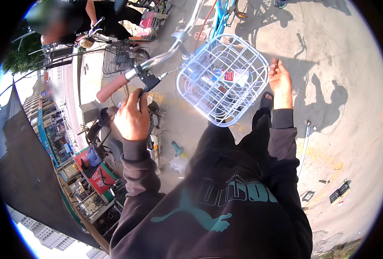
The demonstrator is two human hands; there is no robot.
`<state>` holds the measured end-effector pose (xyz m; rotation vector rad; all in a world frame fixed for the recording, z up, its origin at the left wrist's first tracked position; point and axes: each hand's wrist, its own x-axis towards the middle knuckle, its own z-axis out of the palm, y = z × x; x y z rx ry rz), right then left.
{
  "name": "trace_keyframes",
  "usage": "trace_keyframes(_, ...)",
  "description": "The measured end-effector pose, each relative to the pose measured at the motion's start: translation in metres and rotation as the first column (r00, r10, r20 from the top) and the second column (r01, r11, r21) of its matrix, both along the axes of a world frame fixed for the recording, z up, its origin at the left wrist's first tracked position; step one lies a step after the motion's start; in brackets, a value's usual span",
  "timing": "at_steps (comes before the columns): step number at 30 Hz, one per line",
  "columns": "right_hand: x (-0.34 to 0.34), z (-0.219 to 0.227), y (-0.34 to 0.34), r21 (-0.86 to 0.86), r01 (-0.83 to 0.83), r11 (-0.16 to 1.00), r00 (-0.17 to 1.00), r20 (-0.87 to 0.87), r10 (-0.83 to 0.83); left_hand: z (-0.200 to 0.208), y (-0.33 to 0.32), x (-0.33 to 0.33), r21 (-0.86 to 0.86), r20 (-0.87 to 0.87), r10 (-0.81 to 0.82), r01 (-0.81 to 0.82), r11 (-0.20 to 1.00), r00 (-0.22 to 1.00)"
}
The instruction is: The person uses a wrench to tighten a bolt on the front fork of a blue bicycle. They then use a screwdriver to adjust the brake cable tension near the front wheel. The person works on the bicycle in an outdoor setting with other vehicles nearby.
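Note:
A bicycle with a bright metal handlebar [159, 57] and a pinkish-brown grip [113, 87] stands in front of me. My left hand [132, 117] closes its fingers on the black brake lever [146, 83] beside that grip. A white wire basket [260, 64] hangs at the front of the bicycle, and inside or behind its mesh a red and white label [228, 76] shows. Just right of the basket's rim is my right hand [280, 82], palm turned up and fingers loosely curled. I see nothing held in it. A blue frame tube [219, 19] runs beyond the basket.
At the upper left a person in dark clothes [113, 19] stands by another bicycle. Several parked vehicles and a stall with a red sign [106, 178] line the left side. A green bottle [177, 149] and a plastic bag [178, 165] lie on the concrete ground [351, 112].

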<state>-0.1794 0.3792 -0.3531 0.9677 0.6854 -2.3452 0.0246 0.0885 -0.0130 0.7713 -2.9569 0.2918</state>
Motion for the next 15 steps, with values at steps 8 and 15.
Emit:
trace_keyframes(8,0.01,-0.092,0.195,0.052,0.037,0.998,0.974,0.223,-0.047,-0.034,0.093,-0.052,-0.003,-0.188,-0.296,0.301,0.954,0.937)
trace_keyframes(15,0.01,0.038,0.249,0.046,0.008,0.999,0.997,0.076,-0.011,-0.169,0.279,-0.133,0.353,-0.043,-0.698,0.664,0.659,0.715)
